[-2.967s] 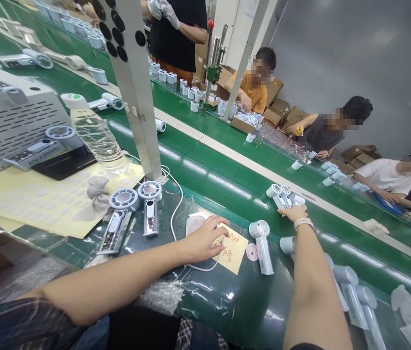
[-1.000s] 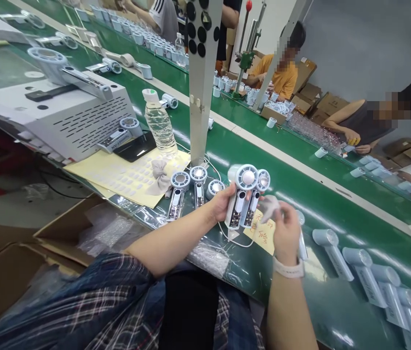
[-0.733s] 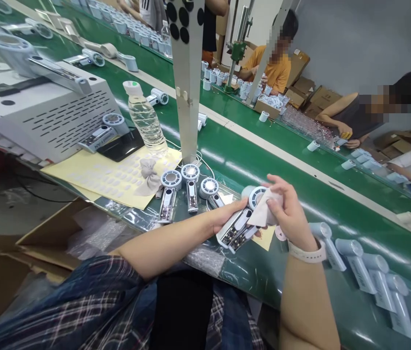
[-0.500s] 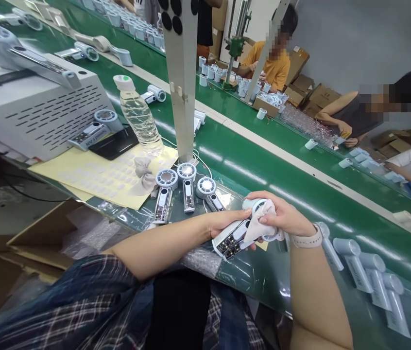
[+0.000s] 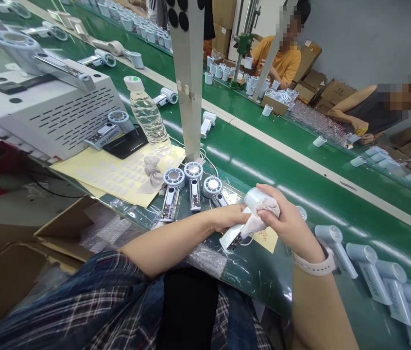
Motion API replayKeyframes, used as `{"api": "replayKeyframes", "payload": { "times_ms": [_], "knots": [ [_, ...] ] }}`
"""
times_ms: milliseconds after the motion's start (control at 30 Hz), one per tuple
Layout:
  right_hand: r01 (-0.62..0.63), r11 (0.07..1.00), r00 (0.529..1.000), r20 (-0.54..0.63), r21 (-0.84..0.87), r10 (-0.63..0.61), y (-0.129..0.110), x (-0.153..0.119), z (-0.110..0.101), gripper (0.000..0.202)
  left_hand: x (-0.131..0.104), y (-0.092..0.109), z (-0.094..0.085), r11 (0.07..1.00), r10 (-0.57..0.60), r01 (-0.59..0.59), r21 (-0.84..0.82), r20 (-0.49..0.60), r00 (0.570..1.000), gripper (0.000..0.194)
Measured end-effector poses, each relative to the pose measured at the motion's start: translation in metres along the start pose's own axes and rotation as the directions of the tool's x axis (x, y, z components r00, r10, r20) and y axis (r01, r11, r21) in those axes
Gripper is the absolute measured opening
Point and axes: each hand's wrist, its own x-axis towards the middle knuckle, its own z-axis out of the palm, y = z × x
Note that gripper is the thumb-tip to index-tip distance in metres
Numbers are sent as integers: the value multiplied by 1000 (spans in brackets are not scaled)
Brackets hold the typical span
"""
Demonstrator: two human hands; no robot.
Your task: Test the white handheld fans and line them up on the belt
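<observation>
A light-blue handheld fan [image 5: 253, 197] is gripped over the bench, its handle slanting down to the left. My left hand [image 5: 229, 217] wraps round the handle, with its fingers partly hidden behind it. A pale cloth [image 5: 258, 218] is bunched in my right hand [image 5: 289, 218] and pressed against the round fan head. Three more fans with visible circuit boards lie left of my hands: a left fan [image 5: 171, 194], a middle fan [image 5: 194, 187] and a right fan [image 5: 214, 189]. Under the held fan is a yellow note [image 5: 266, 238] with red writing.
Several finished-looking fans [image 5: 368, 262] lie in a row at right. A metal post [image 5: 190, 97] rises beyond the three fans. Left of it stand a water bottle [image 5: 149, 116], yellow sticker sheets [image 5: 128, 187] and a white vented machine [image 5: 70, 116]. Co-workers sit across the green conveyor [image 5: 282, 160].
The held fan has been turned, so more of its smooth round side shows and less of its circuit board. The cloth stays against its head. The camera view has shifted slightly.
</observation>
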Motion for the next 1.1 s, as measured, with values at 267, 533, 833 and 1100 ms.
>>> {"api": "replayKeyframes", "payload": {
  "times_ms": [267,533,833,1100],
  "knots": [
    [98,988,913,-383,-118,-137,7,-12,40,45,-10,19,4,927,39,-37,373,2,999,29],
    [160,987,843,-520,1,-136,4,-5,54,39,-11,15,2,968,72,-92,232,93,993,49],
    [142,978,925,-333,-149,-185,8,-16,44,54,-6,11,4,998,61,-61,12,64,996,49],
    [223,955,927,-260,-195,-270,14,-26,37,51,-6,10,3,996,50,-57,73,99,994,43]
  ]
}}
